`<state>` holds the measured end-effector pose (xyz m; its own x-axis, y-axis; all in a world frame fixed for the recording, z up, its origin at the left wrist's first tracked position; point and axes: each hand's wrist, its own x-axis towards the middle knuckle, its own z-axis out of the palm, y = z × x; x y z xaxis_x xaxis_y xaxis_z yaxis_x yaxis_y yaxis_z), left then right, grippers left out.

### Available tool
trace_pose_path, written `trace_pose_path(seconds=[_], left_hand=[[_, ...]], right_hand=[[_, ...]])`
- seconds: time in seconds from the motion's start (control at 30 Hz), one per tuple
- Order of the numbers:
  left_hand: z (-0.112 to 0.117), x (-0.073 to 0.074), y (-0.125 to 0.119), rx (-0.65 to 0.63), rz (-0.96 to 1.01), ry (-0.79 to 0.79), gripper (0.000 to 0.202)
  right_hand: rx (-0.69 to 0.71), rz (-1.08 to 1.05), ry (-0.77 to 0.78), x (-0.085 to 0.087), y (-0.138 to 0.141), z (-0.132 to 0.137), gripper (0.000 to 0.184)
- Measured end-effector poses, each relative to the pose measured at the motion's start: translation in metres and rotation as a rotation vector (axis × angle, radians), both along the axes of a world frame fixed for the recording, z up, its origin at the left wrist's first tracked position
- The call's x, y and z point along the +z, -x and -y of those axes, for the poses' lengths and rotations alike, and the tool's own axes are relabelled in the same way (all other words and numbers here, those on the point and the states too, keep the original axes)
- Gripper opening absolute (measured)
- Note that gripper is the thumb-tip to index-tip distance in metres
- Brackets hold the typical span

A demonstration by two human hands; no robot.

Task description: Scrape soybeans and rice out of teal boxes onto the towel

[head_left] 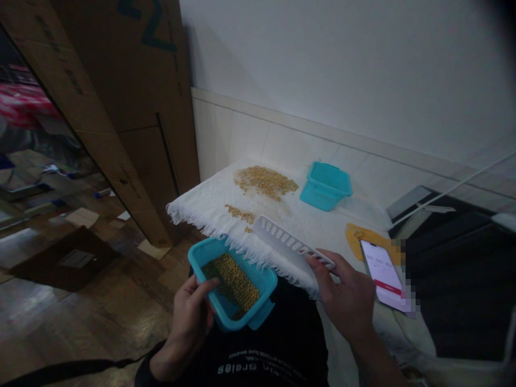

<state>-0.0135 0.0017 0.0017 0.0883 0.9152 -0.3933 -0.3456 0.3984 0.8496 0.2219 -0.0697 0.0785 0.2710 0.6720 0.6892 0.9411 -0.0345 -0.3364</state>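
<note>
My left hand [195, 306] grips the near rim of a turquoise plastic container [264, 274], its thumb over the edge. Yellowish soybeans [237, 277] cover much of the container's bottom. It is tilted and held just below the fringed edge of a white tablecloth [201, 207]. In my right hand [342, 290] is a long white slotted plastic strip [282, 236], held by one end, its far end over the cloth. Close to that end lies a small line of soybeans [239, 213]. Farther back a larger pile of soybeans [266, 180] spreads over the cloth.
A second turquoise container [328, 183] stands near the wall. To the right are a phone [382, 274] on an orange-yellow cloth [355, 242] and a black object [463, 269]. A tall cardboard box [149, 107] rises at the left, with cardboard pieces [64, 258] on the floor.
</note>
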Motion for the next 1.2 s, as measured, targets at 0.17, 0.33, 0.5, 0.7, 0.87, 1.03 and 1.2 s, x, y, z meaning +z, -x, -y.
trace_pose_path(seconds=[0.17,0.33,0.5,0.7,0.87,1.03,1.2], left_hand=[[-0.001,0.001,0.0,0.034,0.01,-0.004,0.028],[-0.003,-0.004,0.002,0.052,0.09,-0.009,0.025],[-0.005,-0.01,0.005,0.033,0.084,-0.016,0.024],[-0.006,-0.009,0.007,0.031,0.075,-0.028,0.024],[-0.007,-0.004,0.006,0.049,0.06,-0.017,0.025],[-0.007,-0.006,0.008,0.043,0.081,-0.028,0.023],[-0.008,-0.011,0.01,0.031,0.069,-0.036,0.02]], right_hand=[[0.013,-0.002,-0.034,-0.006,-0.005,-0.017,0.035],[0.054,-0.018,-0.017,-0.007,-0.006,-0.02,0.033],[0.057,-0.02,0.004,-0.003,-0.003,-0.014,0.033],[0.063,-0.041,0.02,-0.003,0.0,-0.012,0.034],[0.086,-0.024,0.017,-0.002,0.002,-0.012,0.03],[0.098,-0.022,0.036,0.0,0.005,-0.009,0.029],[0.092,-0.034,0.056,0.0,0.007,-0.006,0.033]])
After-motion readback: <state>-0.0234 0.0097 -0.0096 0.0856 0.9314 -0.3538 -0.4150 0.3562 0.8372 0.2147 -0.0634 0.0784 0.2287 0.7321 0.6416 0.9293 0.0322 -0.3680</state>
